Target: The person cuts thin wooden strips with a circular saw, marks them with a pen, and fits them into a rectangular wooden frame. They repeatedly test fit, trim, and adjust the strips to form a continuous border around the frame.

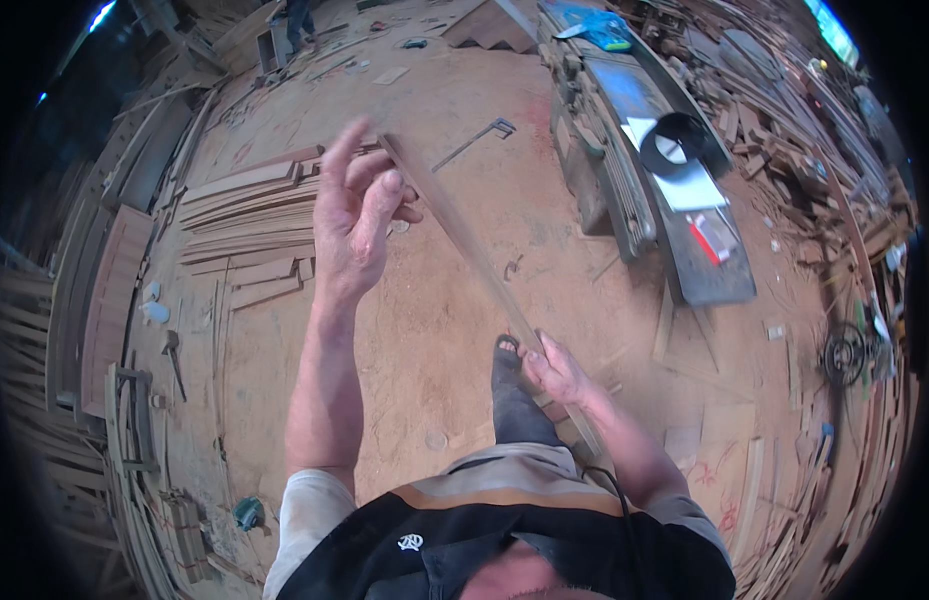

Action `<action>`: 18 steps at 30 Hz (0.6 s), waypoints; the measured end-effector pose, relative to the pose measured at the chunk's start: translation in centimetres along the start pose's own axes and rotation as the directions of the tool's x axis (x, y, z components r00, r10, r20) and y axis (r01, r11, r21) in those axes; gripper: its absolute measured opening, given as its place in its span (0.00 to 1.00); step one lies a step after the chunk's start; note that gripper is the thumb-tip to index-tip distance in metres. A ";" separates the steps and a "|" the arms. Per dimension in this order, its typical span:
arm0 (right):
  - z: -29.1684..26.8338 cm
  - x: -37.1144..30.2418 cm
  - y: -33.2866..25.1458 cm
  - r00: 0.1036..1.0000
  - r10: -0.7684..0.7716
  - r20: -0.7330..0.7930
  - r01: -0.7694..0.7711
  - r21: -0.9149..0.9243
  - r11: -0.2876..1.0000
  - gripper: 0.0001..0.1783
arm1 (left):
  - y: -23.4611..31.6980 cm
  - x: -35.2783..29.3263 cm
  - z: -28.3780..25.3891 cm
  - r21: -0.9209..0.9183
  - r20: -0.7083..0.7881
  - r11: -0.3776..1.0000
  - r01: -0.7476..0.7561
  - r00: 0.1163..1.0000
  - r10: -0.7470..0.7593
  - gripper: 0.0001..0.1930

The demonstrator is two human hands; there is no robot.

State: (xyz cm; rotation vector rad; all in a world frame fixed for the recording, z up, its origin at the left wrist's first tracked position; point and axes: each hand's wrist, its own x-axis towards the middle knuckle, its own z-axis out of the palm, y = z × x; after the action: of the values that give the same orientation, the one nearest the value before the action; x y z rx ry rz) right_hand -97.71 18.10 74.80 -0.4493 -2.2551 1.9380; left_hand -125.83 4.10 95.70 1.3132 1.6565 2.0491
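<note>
A long, thin wooden strip (469, 245) slants across in front of me, from the upper left down to my right side. My right hand (557, 370) is closed around its lower part, and the strip's near end runs on past the wrist. My left hand (356, 215) is raised beside the far end, fingers apart and slightly bent, slightly blurred. It does not grip the wood; whether a fingertip touches it I cannot tell. Below the strip shows my sandalled foot (506, 345).
Stacked boards (244, 215) lie on the floor to the left, with a hammer (174, 365) nearer me. A metal bar clamp (469, 145) lies ahead. At right stands a long bench (719, 285) bearing a black ring (652, 150), white paper (699, 192) and a red-and-white box (706, 242). Offcuts (784, 160) are heaped beyond.
</note>
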 end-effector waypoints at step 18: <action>-18.4 50.3 0.6 0.997 0.078 0.011 -0.079 0.049 0.996 0.16 | -32.7 44.1 -8.7 -0.149 -0.234 0.977 0.152 0.955 -0.184 0.17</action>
State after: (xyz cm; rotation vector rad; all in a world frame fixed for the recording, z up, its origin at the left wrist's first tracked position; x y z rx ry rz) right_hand -139.88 51.13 72.64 -0.5319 -2.2217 2.0316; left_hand -169.86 37.63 89.92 0.8723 1.6330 2.2455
